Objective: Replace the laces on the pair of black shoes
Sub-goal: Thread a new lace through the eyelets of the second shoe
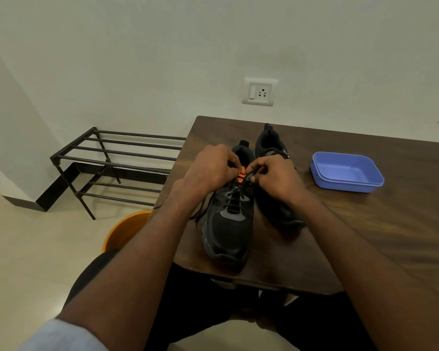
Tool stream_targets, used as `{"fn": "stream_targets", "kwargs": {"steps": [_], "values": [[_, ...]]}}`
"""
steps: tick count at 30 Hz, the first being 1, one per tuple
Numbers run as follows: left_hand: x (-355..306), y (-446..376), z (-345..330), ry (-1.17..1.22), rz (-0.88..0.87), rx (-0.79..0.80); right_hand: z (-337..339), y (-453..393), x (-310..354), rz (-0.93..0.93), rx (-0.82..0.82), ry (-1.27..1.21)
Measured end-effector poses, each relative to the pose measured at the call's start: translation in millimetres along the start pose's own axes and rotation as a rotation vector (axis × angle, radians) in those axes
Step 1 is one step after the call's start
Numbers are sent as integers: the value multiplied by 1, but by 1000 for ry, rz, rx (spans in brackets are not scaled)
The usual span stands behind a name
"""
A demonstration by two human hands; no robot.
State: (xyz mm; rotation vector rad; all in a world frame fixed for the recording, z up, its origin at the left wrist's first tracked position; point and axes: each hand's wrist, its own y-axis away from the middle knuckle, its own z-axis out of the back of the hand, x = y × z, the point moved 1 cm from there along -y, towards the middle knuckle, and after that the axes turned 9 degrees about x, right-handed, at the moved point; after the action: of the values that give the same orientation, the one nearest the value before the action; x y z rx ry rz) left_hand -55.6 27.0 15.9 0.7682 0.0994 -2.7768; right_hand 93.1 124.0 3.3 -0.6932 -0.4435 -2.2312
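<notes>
Two black shoes (241,198) stand side by side near the table's (365,236) left edge, toes toward the front edge, and both hands crowd the laces of the left one. A blue plastic box (347,172) sits toward the back edge, apart from the shoes. Bare tabletop stretches between shoes and box and across the right front. Off the left edge stand an orange bucket (126,230) and a metal rack (117,163).
</notes>
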Motion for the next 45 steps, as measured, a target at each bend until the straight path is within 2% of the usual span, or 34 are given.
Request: {"fn": "stream_targets", "kwargs": {"steps": [10,17,20,29,33,37,41,45], "values": [[3,-6,-8,33,-14,105,-5,-1,-3,-19,-27,-61],[-2,-5,-19,102,168,-50,-8,1,0,-27,-37,-95],[-4,-5,-20,120,171,-68,-8,2,0,-44,-42,-126],[-1,-9,-17,291,166,82,-9,7,7,-93,-92,-157],[6,-4,-3,166,124,160,-8,8,8,-234,-81,-321],[11,-2,7,132,129,161,-10,14,15,-228,-48,-131],[11,2,9,141,135,160,1,15,15,-239,-178,-213],[12,4,10,148,121,165,64,23,0,-323,-752,-424]]}}
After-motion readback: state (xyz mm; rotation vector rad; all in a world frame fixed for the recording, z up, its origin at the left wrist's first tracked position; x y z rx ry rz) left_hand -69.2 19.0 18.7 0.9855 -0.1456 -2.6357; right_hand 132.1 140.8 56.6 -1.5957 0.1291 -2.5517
